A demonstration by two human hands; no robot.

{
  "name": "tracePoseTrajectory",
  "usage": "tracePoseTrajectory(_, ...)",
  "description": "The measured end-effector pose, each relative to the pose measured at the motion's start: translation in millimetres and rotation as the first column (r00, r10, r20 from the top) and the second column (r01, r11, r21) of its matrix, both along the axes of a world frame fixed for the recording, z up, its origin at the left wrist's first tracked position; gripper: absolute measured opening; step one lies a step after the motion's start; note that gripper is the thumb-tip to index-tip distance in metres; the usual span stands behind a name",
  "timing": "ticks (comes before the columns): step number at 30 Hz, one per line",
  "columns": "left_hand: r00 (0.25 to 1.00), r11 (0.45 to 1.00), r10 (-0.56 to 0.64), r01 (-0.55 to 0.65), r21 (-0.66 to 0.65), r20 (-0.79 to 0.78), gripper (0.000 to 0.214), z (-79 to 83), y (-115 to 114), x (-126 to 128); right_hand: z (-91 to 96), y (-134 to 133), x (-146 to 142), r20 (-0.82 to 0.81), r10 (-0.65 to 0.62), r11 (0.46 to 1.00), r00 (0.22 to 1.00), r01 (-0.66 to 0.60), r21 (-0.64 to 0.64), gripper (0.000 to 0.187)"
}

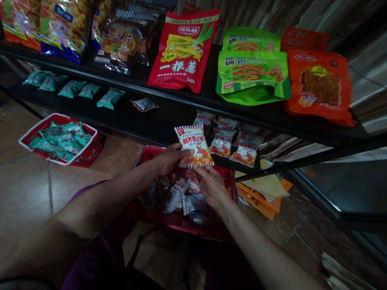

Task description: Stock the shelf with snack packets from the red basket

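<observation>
Between my two hands is a small white and orange snack packet (193,140) with a striped edge, its printed front facing up. My left hand (173,158) grips its left side, thumb across the front. At the lower edge, my right hand (210,182) pinches the packet with its fingertips. Below them stands a red plastic basket (230,178) with several similar packets (176,196) inside. Just beyond the held packet, more of the same packets (222,137) stand in rows on the lower black shelf (135,121).
A smaller red basket (92,152) of teal packets sits on the floor at left. Teal packets (71,89) line the lower shelf, with one silvery packet (144,105) lying apart. Larger snack bags, including a red bag (185,48) and green bags (251,73), fill the upper shelf. Cardboard (262,193) lies at right.
</observation>
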State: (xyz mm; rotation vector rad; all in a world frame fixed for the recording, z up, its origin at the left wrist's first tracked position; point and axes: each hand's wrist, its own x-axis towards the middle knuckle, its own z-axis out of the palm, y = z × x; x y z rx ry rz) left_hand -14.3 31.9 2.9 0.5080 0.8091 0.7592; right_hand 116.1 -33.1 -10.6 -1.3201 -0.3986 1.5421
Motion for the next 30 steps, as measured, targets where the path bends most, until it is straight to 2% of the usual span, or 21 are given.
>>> tracePoseTrajectory(3, 0.999, 1.0, 0.02, -0.02, 0.006, -0.028, 0.031, 0.4, 1.4, -0.7, 0.2, 1.5, 4.3, 0.005, 0.019, 1.0, 1.0, -0.019, -0.007, 0.026)
tracePoseTrajectory(6, 0.999, 1.0, 0.029, -0.029, 0.006, -0.041, 0.032, -0.1, 2.4, -1.8, 1.5, 6.3, 10.6, -0.018, -0.069, 0.997, 0.997, 0.068, -0.038, 0.021)
tracePoseTrajectory(9, 0.998, 1.0, -0.019, 0.019, -0.007, -0.056, 0.037, -1.2, 0.6, -1.4, 2.9, 11.4, 15.1, 0.005, -0.138, 0.99, 0.99, 0.138, -0.023, 0.02)
tracePoseTrajectory(12, 0.995, 0.998, -0.065, 0.065, -0.006, -0.074, 0.039, -3.3, -2.4, 0.2, 4.6, 12.8, 16.1, 0.069, -0.088, 0.996, 0.994, 0.087, 0.023, 0.026)
tracePoseTrajectory(15, 0.992, 0.996, -0.079, 0.083, 0.042, -0.096, 0.036, -6.3, -4.4, 1.0, 6.7, 11.9, 15.2, 0.055, -0.055, 0.998, 0.997, 0.053, 0.032, 0.031)
tracePoseTrajectory(23, 0.979, 0.99, -0.1, 0.116, 0.083, -0.179, 0.034, -7.6, -6.9, 2.7, 4.4, 11.0, 14.8, 0.018, -0.126, 0.991, 0.992, 0.125, 0.047, 0.031)
tracePoseTrajectory(30, 0.974, 0.986, -0.099, 0.123, 0.11, -0.202, 0.033, -1.6, -10.8, 1.8, 2.0, 11.2, 14.3, 0.003, -0.122, 0.99, 0.993, 0.122, 0.072, 0.032)
